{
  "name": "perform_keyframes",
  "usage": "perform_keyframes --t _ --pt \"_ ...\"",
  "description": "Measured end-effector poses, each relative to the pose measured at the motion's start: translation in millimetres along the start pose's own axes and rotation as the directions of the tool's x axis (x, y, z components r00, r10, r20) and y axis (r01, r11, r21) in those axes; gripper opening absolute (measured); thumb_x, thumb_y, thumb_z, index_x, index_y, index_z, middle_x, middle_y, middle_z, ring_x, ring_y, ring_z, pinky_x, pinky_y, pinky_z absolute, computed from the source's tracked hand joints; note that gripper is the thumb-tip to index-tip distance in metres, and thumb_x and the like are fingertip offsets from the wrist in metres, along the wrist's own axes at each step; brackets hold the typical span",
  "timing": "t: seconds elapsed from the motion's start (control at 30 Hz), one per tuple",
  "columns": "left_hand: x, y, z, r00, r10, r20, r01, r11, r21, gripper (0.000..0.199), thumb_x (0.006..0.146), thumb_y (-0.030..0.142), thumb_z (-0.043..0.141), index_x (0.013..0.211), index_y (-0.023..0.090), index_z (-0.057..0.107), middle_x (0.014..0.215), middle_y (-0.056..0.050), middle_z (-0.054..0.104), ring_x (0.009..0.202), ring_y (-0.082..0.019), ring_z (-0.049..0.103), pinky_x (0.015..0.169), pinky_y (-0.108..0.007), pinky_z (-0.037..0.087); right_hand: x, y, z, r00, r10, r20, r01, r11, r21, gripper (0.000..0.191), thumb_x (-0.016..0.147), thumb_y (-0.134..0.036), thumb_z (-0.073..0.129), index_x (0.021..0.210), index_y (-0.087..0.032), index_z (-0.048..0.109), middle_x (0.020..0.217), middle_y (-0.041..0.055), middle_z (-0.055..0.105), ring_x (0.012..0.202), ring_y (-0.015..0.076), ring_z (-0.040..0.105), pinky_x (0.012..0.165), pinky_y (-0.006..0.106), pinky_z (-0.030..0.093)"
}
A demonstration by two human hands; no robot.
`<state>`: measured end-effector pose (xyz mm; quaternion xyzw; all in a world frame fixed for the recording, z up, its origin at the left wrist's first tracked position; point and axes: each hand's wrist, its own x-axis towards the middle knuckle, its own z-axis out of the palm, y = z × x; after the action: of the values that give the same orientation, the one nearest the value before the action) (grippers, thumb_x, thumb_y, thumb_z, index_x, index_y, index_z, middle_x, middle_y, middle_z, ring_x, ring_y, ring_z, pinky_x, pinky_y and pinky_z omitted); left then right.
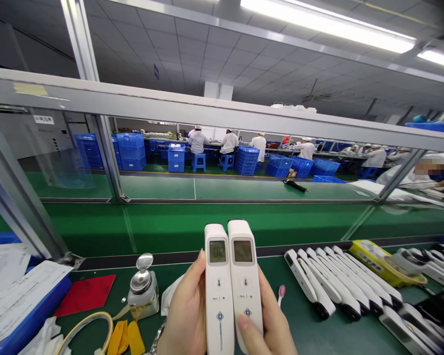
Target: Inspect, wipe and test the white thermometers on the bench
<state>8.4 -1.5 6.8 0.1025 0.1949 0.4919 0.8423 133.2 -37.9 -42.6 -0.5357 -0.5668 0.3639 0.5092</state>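
Two white handheld infrared thermometers stand side by side before me, screens facing me. My left hand point(187, 315) is closed round the left thermometer point(219, 291), whose grey display shows dark characters. The right thermometer point(243, 281) is in my right hand point(268, 320), with the thumb lying on its front below the buttons; I make out no characters on its screen. The two bodies touch or nearly touch along their length. To the right, a row of similar white thermometers point(340, 281) lies on the green bench point(299, 330).
At left are a pump-top bottle point(144, 291), a red sheet point(85, 295), a tape roll point(87, 330), yellow pieces point(126, 337) and papers in a blue tray point(29, 323). A yellow box point(377, 261) sits right. Beyond the green conveyor belt point(170, 222), people work among blue crates point(246, 160).
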Motion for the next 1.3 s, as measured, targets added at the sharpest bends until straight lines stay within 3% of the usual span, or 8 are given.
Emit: perform_keyframes --t 0.27,0.37,0.7,0.83,0.97,1.1,1.2,1.3 --pt "0 -3 4.1 0.993 0.075 -0.094 -0.077 0.997 -0.012 0.038 0.085 0.032 0.050 0.120 0.017 0.055 0.100 -0.008 0.068 0.101 -0.027 0.061 0.094 -0.041 0.044 8 -8 3 0.989 0.093 -0.114 -0.080 0.990 0.114 0.053 0.087 -0.057 0.041 0.131 -0.028 0.046 0.125 0.0051 0.058 0.118 0.0289 0.050 0.087 0.034 0.051" --pt "0 -4 2.5 0.998 0.043 -0.051 -0.044 0.999 -0.011 0.042 0.085 0.034 0.050 0.123 0.017 0.052 0.103 -0.009 0.067 0.103 -0.028 0.059 0.094 -0.041 0.044 13 -7 0 1.000 0.002 -0.026 0.003 0.983 0.185 0.056 0.090 -0.060 0.024 0.131 -0.029 0.046 0.127 0.0028 0.057 0.124 0.0269 0.045 0.090 0.033 0.049" --pt "-1 -10 0.5 0.942 0.335 -0.015 -0.319 0.908 0.273 0.088 0.074 0.022 0.068 0.139 0.045 0.014 0.119 0.000 0.058 0.105 -0.019 0.058 0.090 -0.027 0.045 9 -21 1 0.960 -0.270 0.074 0.280 0.932 -0.228 0.054 0.093 -0.037 0.037 0.144 -0.027 0.021 0.129 0.0054 0.056 0.109 0.0288 0.058 0.078 0.033 0.052" --pt "2 -11 -1.4 0.939 0.344 0.021 -0.331 0.885 0.327 0.089 0.072 0.023 0.070 0.140 0.039 0.014 0.114 -0.004 0.061 0.099 -0.020 0.061 0.082 -0.027 0.050 7 -29 -4 0.951 -0.267 0.156 0.296 0.932 -0.209 0.054 0.094 -0.039 0.033 0.144 -0.026 0.018 0.135 0.0045 0.049 0.112 0.0271 0.056 0.081 0.032 0.051" --pt "5 -8 -6.3 0.945 0.318 0.079 -0.323 0.867 0.379 0.068 0.074 0.027 0.068 0.134 0.025 0.034 0.108 -0.008 0.063 0.086 -0.018 0.063 0.069 -0.023 0.052 3 -35 -12 0.971 -0.161 0.175 0.187 0.971 -0.148 0.054 0.093 -0.048 0.034 0.143 -0.032 0.021 0.141 0.0003 0.042 0.125 0.0263 0.043 0.097 0.035 0.041" --pt "6 -7 -9.2 0.952 0.282 0.118 -0.305 0.849 0.431 0.053 0.075 0.031 0.066 0.122 0.018 0.046 0.099 -0.010 0.065 0.076 -0.018 0.064 0.061 -0.023 0.051 2 -25 -13 0.980 -0.051 0.192 0.050 0.999 0.014 0.058 0.090 -0.051 0.041 0.142 -0.035 0.022 0.128 0.0058 0.054 0.101 0.0244 0.059 0.081 0.033 0.051" --pt "8 -6 -9.7 0.886 0.454 0.090 -0.449 0.796 0.406 0.063 0.074 0.026 0.068 0.128 0.026 0.037 0.109 -0.007 0.062 0.088 -0.019 0.063 0.069 -0.025 0.053 6 -12 -8 0.986 -0.108 0.128 0.084 0.980 0.182 0.071 0.085 -0.049 0.052 0.144 -0.035 0.014 0.112 0.0063 0.060 0.083 0.0210 0.062 0.075 0.033 0.052" --pt "9 -4 -9.5 0.823 0.565 0.057 -0.533 0.733 0.422 0.077 0.072 0.024 0.070 0.134 0.032 0.025 0.106 -0.004 0.063 0.087 -0.017 0.063 0.075 -0.029 0.053 8 -6 -4 0.998 -0.047 -0.042 0.055 0.968 0.246 0.069 0.075 -0.046 0.066 0.136 -0.035 0.037 0.116 0.0048 0.057 0.099 0.0249 0.056 0.085 0.034 0.046"
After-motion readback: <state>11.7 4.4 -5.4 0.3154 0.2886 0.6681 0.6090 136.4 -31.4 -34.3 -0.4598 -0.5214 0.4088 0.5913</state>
